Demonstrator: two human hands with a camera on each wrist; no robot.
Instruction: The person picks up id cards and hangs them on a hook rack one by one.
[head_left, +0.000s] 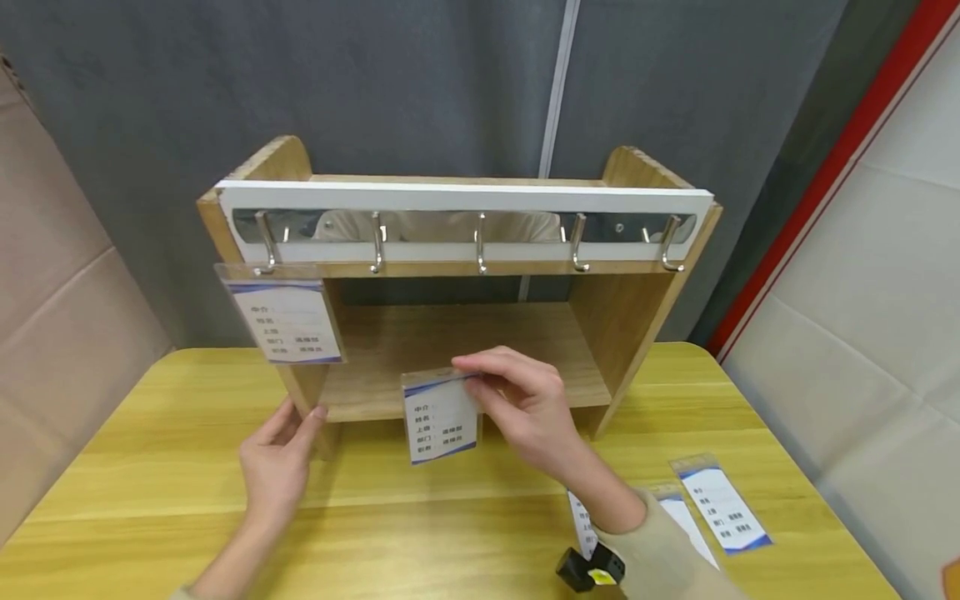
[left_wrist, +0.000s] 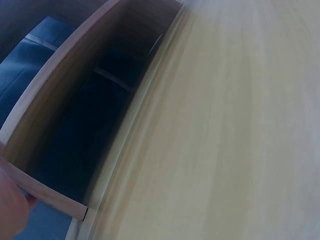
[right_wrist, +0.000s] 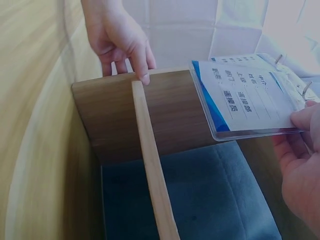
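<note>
My right hand (head_left: pixel 525 408) pinches the top right corner of a clear-sleeved name badge (head_left: pixel 442 421) with printed text and blue borders, held in front of the wooden shelf's lower board (head_left: pixel 465 333). In the right wrist view, thumb and fingers grip the badge (right_wrist: pixel 245 95) by its edge. My left hand (head_left: pixel 277 462) holds the shelf's left side panel (head_left: pixel 311 383) near the bottom, thumb in front. Another badge (head_left: pixel 288 325) hangs from the leftmost hook (head_left: pixel 266 242). The middle hook (head_left: pixel 481 242) and the others on the white-edged rail (head_left: pixel 465 200) carry nothing.
Several more badges lie on the yellow wood-grain table at the right: one badge (head_left: pixel 723 508) in full sight, others partly under my right forearm (head_left: pixel 607 487). A grey curtain (head_left: pixel 420 92) hangs behind the shelf. Pale panels flank the table on both sides.
</note>
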